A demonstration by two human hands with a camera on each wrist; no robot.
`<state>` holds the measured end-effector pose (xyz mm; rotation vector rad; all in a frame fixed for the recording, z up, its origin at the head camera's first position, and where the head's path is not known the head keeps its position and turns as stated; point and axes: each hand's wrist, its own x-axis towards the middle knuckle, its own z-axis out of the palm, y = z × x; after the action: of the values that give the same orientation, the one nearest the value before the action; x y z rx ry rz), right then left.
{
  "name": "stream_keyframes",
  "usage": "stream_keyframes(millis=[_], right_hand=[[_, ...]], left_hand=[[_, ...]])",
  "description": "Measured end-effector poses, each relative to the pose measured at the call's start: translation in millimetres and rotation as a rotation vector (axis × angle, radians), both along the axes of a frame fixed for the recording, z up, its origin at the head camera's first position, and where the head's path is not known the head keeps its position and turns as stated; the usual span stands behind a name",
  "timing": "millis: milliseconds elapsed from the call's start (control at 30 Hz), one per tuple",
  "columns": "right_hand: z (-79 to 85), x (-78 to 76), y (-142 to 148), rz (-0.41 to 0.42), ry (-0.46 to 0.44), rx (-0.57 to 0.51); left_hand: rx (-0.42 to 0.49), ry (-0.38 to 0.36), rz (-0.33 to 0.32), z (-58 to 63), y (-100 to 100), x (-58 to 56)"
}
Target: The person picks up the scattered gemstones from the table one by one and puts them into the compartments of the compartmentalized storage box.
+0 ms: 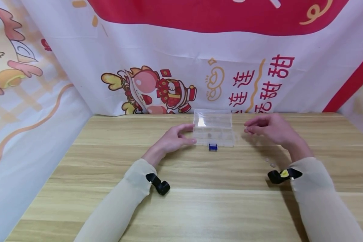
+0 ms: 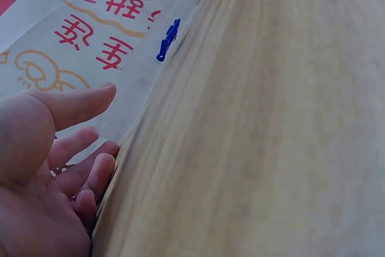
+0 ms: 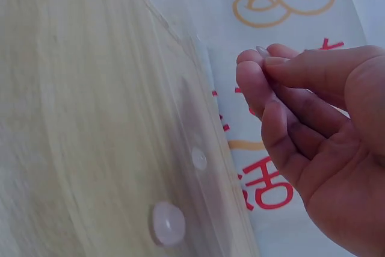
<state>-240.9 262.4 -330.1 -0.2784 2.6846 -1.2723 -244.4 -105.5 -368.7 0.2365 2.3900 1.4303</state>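
Observation:
A clear plastic compartment box (image 1: 225, 143) stands on the table with its clear lid (image 1: 219, 119) raised at the back. A blue clasp (image 1: 213, 147) shows at its front edge. My left hand (image 1: 176, 137) touches the box's left side, thumb near the front corner and fingers farther back. To the right of the box, my right hand (image 1: 270, 127) is raised above the table. Its thumb and fingertips pinch a small clear stone (image 3: 261, 51). A small greyish piece (image 1: 209, 135) lies inside the box; its kind is too small to tell.
Two small smooth stones lie on the wooden table (image 1: 211, 208) near my right wrist: a pale pinkish stone (image 3: 168, 224) and a smaller clear stone (image 3: 199, 159). A printed cloth (image 1: 169, 43) hangs behind the table's far edge, with another side at left.

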Motion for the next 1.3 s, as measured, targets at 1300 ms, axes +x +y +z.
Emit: stream_keyframes(millis=[1300], right_hand=[[-10.1, 5.0, -90, -0.09, 0.084, -0.165]], left_hand=[[-0.005, -0.004, 0.006, -0.1, 0, -0.5]])
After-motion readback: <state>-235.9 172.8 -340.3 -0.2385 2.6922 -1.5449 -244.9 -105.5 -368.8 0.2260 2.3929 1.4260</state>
